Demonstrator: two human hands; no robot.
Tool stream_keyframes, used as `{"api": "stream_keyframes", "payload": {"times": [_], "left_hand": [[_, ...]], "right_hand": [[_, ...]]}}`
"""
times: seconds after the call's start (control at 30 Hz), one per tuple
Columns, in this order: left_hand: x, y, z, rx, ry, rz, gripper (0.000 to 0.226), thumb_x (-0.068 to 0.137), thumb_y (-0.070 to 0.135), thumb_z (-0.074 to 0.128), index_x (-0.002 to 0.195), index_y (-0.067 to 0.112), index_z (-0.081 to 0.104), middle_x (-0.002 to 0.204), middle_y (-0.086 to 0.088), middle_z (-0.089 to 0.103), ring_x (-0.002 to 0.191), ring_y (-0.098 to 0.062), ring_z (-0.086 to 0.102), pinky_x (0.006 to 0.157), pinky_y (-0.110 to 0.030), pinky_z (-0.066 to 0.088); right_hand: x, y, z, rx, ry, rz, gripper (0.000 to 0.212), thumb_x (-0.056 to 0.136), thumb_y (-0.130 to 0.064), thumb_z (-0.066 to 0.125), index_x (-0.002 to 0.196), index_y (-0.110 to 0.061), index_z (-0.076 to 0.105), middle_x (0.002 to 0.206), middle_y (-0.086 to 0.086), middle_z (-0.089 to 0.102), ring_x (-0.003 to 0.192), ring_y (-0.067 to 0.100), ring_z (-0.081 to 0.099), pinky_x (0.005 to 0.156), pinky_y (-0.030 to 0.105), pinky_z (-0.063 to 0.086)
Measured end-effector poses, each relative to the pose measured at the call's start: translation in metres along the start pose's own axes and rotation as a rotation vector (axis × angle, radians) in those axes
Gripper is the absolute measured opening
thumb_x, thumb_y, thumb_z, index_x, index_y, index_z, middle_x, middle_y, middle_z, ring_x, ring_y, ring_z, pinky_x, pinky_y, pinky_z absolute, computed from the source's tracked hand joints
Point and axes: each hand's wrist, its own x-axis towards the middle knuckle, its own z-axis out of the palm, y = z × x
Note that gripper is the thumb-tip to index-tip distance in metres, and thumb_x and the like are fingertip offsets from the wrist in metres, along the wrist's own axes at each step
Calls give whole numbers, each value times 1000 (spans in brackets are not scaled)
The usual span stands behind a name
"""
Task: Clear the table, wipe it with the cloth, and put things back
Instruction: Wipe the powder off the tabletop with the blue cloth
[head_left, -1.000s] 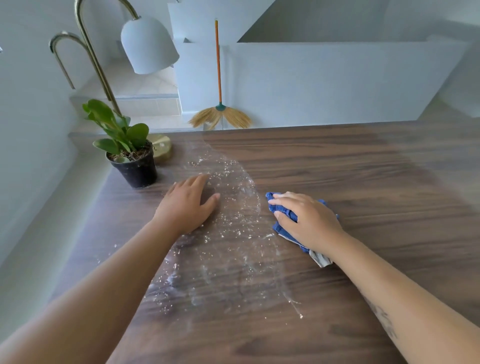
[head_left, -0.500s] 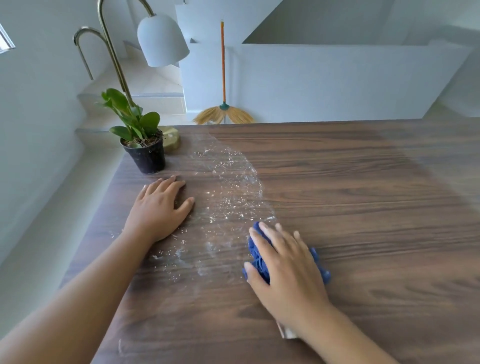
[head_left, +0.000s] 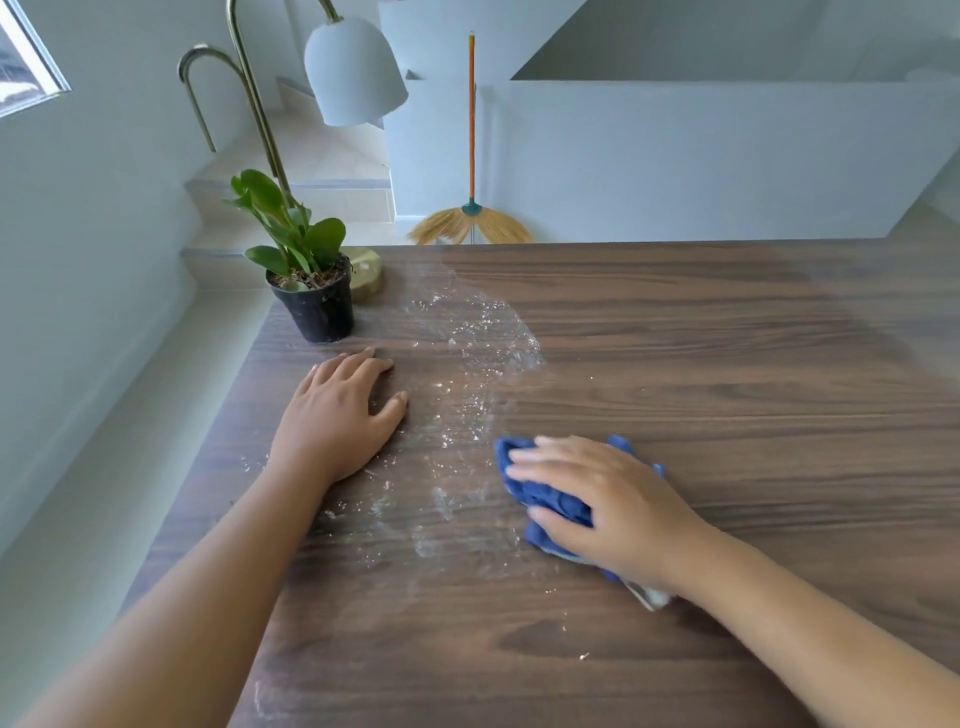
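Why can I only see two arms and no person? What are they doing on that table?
The camera sits on the person's head and looks down, so you see only their own arms. The right hand presses a crumpled blue cloth on the wooden table to wipe it. The left hand lies flat on the table, holding nothing. Between them is a streak of white crumbs. At the far corner stand a potted plant and a lamp. A broom leans on the wall behind.

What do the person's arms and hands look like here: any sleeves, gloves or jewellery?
Both forearms are bare, with no sleeves in view. The left hand and right hand wear no gloves, and no rings, watch or bracelets show. No markings are visible.
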Motion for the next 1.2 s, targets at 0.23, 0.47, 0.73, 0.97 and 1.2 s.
{"api": "stream_keyframes", "payload": {"times": [0.23, 0.47, 0.73, 0.97, 1.2], "left_hand": [[2, 0, 1, -11, 8, -4, 52, 89, 58, 40, 131, 28, 47, 143, 4, 45, 133, -20, 34, 112, -38, 28], [2, 0, 0, -5, 11, -6, 54, 90, 58, 39, 134, 26, 47, 144, 4, 44, 135, -20, 33, 112, -38, 26], [5, 0, 2, -2, -6, -11, 54, 88, 59, 38, 132, 29, 46, 143, 4, 45, 134, -20, 34, 111, -40, 28], [3, -2, 1, -8, -23, -15, 55, 89, 60, 37, 134, 30, 44, 146, 5, 42, 136, -19, 31, 112, -39, 27], [5, -2, 2, -5, -10, -15, 56, 87, 63, 34, 130, 31, 46, 142, 5, 45, 133, -19, 35, 110, -39, 29]], "right_hand": [[16, 50, -18, -121, 210, 296, 35, 93, -32, 56, 127, -31, 58, 131, -22, 51, 125, 6, 44, 90, 19, 29], [-42, 3, -1, -203, 279, 352, 35, 87, -31, 53, 120, -24, 61, 118, -9, 61, 102, 21, 57, 87, 34, 42], [-22, -71, 41, -136, 124, 98, 45, 85, -46, 49, 127, -33, 59, 130, -11, 58, 126, 17, 51, 107, 36, 37], [-13, -16, 11, -144, 185, 280, 34, 90, -32, 58, 123, -24, 61, 124, -9, 60, 125, 17, 51, 98, 24, 33], [-28, -69, 41, -186, 197, 33, 37, 82, -39, 50, 113, -29, 66, 117, -14, 65, 117, 14, 59, 99, 34, 44]]}}
